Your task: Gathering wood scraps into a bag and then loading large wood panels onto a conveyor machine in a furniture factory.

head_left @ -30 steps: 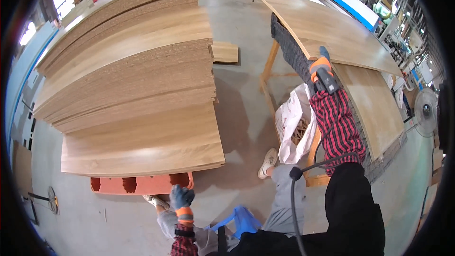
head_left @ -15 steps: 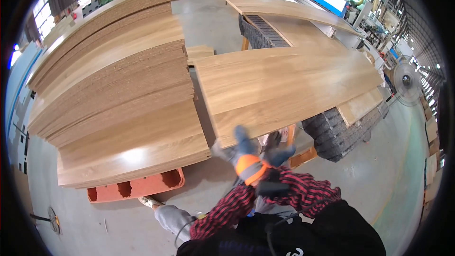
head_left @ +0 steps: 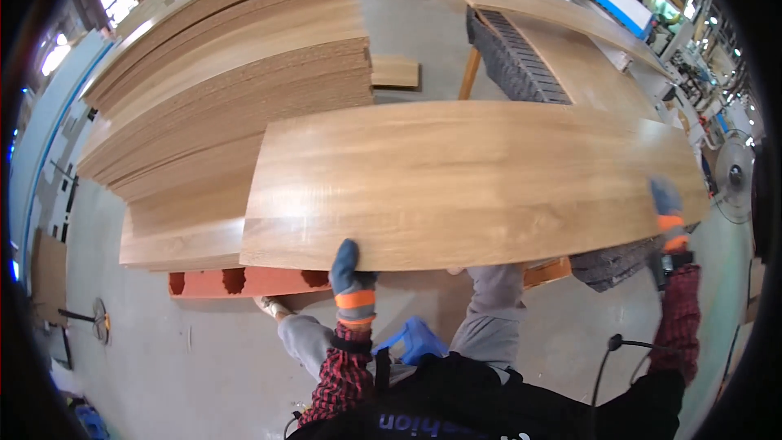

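A long wood-grain panel is held flat in front of me, spanning most of the view. My left hand, in a grey and orange glove, grips its near long edge. My right hand, gloved the same way, grips the panel's right end near the corner. The panel's left end hangs over a tall stack of similar panels.
The stack rests on an orange pallet on the concrete floor. A roller conveyor and a worktable with boards stand at the right. A small board lies on the floor behind. A fan stands at the far right.
The panel has swung from the right-hand worktable across toward the stack. Both hands have moved apart and now grip its near edge and right end.
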A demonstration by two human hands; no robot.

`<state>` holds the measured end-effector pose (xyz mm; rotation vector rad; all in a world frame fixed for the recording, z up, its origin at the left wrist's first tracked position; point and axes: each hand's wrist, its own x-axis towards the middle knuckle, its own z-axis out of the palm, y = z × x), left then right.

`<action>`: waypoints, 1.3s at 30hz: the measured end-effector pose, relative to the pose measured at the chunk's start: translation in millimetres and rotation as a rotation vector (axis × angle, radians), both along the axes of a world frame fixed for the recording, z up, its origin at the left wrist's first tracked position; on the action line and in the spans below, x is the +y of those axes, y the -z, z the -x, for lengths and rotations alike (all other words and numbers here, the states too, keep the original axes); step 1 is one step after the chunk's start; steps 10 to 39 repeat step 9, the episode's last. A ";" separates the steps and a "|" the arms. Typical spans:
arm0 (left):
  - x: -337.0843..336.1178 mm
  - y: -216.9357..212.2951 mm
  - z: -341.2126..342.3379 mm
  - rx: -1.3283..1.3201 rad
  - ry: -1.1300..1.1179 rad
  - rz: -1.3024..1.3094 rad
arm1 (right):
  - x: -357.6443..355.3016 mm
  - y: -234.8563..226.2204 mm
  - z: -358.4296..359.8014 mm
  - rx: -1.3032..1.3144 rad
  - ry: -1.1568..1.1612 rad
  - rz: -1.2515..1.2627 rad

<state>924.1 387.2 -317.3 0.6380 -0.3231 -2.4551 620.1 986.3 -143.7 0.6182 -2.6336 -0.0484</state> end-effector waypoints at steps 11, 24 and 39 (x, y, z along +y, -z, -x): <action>-170.5 191.9 -111.3 -0.089 -0.141 -0.064 | 78.2 -49.3 -2.0 0.050 0.740 -0.116; -170.5 191.9 -111.3 -0.089 -0.141 -0.064 | 78.2 -49.3 -2.0 0.050 0.740 -0.116; -170.5 191.9 -111.3 -0.089 -0.141 -0.064 | 78.2 -49.3 -2.0 0.050 0.740 -0.116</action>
